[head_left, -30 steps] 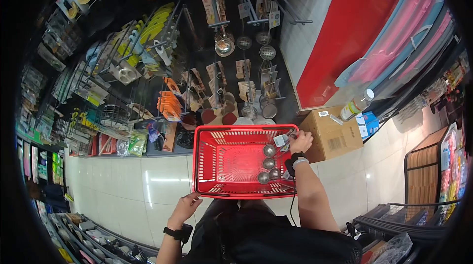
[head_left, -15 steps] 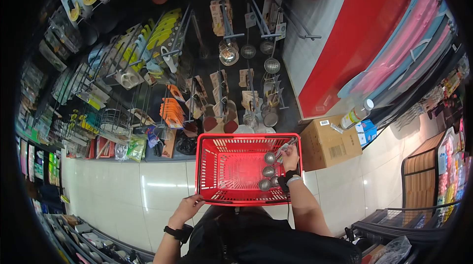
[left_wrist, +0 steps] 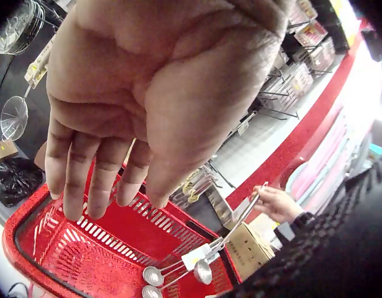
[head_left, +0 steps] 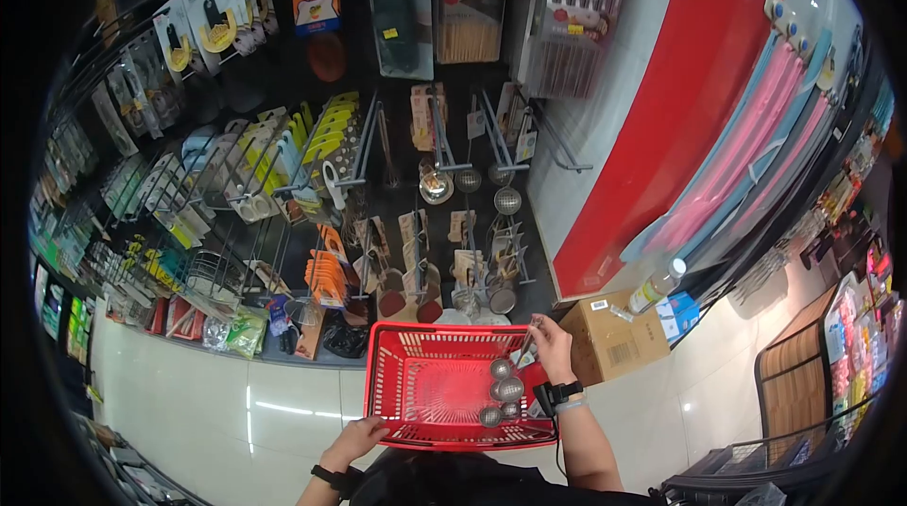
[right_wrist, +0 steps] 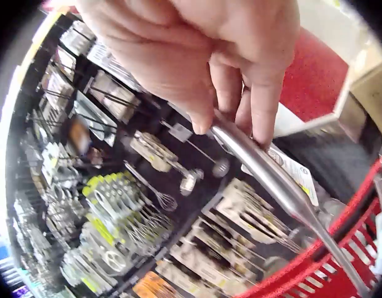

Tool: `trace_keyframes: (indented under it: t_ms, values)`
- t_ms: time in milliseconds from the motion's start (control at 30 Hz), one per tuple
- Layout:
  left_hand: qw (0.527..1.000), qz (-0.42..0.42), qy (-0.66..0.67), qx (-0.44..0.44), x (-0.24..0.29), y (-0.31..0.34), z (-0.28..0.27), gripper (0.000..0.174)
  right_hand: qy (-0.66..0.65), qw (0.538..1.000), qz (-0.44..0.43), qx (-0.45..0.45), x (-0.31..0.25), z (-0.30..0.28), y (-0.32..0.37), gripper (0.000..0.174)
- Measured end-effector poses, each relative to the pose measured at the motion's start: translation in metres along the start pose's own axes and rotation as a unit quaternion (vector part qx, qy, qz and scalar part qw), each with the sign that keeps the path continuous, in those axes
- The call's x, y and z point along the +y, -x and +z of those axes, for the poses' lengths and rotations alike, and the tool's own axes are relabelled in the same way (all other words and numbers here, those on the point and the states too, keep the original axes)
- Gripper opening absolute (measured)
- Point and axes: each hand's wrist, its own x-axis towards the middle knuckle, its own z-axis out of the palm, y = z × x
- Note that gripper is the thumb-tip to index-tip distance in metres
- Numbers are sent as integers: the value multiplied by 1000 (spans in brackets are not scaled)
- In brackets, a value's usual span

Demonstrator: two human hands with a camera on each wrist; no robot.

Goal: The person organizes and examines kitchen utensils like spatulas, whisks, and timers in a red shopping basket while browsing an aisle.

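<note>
My right hand (head_left: 553, 352) pinches the end of a steel perforated ladle (right_wrist: 262, 171) between thumb and fingers, at the right side of a red shopping basket (head_left: 444, 327). Its handle slants down over the rim, and its round holed bowl (left_wrist: 203, 272) hangs inside. Several other perforated ladles (head_left: 489, 416) lie in the right part of the basket, one with a white tag (left_wrist: 196, 256). At the near left corner, my left hand (head_left: 353, 440) has its fingertips at the rim; the left wrist view shows its palm and extended fingers.
Racks of hanging utensils stand ahead, with more perforated ladles (head_left: 507, 200) on hooks and orange-packed tools (head_left: 327, 277) lower down. Right of the basket sits a cardboard box (head_left: 614, 341) with a bottle (head_left: 657, 287) on top. A red-striped pillar (head_left: 624, 166) rises behind it.
My right hand shifted from the basket's right rim to inside, then lifted one ladle by its handle above the far right corner. The left hand stayed by the near left rim. The head view tilted up.
</note>
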Motion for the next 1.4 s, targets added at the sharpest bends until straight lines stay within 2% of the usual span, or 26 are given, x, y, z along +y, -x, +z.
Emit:
trace_keyframes:
  t_ms: [67, 233, 267, 367, 433, 467, 533, 600, 700, 800, 833, 967, 1000, 1067, 1100, 1133, 1267, 1400]
  values:
    - [1000, 4, -12, -2, 6, -5, -2, 29, -3, 999, -46, -9, -49, -9, -23, 36]
    - [999, 23, -10, 31, 4, -7, -4, 28, -82, 986, -136, 47, -113, 4, -72, 38]
    - [999, 24, -11, 39, 2, -6, -6, 27, -123, 983, -128, 42, -129, 9, -79, 40]
    - [999, 9, 11, 50, -6, 0, -6, 26, -129, 976, -166, 60, -148, 29, -105, 37]
    - [998, 1, 23, 57, -9, 5, -6, 26, -93, 972, -203, 75, -167, 36, -117, 38]
    - [998, -2, 33, 59, -12, 8, -6, 27, -66, 976, -191, 77, -176, 39, -121, 37]
    - [997, -17, 36, 60, -16, 13, -6, 27, -60, 975, -190, 93, -178, 47, -134, 33]
    - [996, -36, 42, 65, -18, 20, -6, 27, -20, 974, -196, 108, -187, 52, -142, 19]
    - [995, -55, 41, 66, -21, 27, -5, 27, 4, 970, -212, 119, -180, 62, -157, 17]
    - [994, -48, 69, 71, -30, 28, -2, 26, 9, 963, -232, 140, -167, 77, -179, 30]
    - [994, -44, 67, 73, -32, 28, -2, 26, -1, 970, -210, 122, -163, 77, -182, 37]
    - [993, -65, 67, 77, -39, 31, -4, 26, 11, 945, -277, 176, -134, 101, -235, 36]
    - [991, -76, 72, 80, -42, 33, -9, 26, -16, 966, -223, 131, -153, 103, -238, 35]
    - [990, -96, 68, 75, -38, 36, -14, 27, -29, 954, -255, 157, -143, 111, -253, 35]
    - [988, -112, 77, 74, -48, 40, -12, 27, -9, 970, -181, 162, -158, 120, -261, 35]
    - [988, -106, 67, 87, -55, 39, -11, 27, 3, 974, -160, 157, -159, 119, -262, 37]
    - [986, -117, 47, 107, -74, 49, -6, 27, 45, 951, -220, 211, -136, 137, -314, 33]
    - [982, -135, 70, 109, -82, 54, -6, 26, 55, 954, -201, 216, -133, 150, -340, 31]
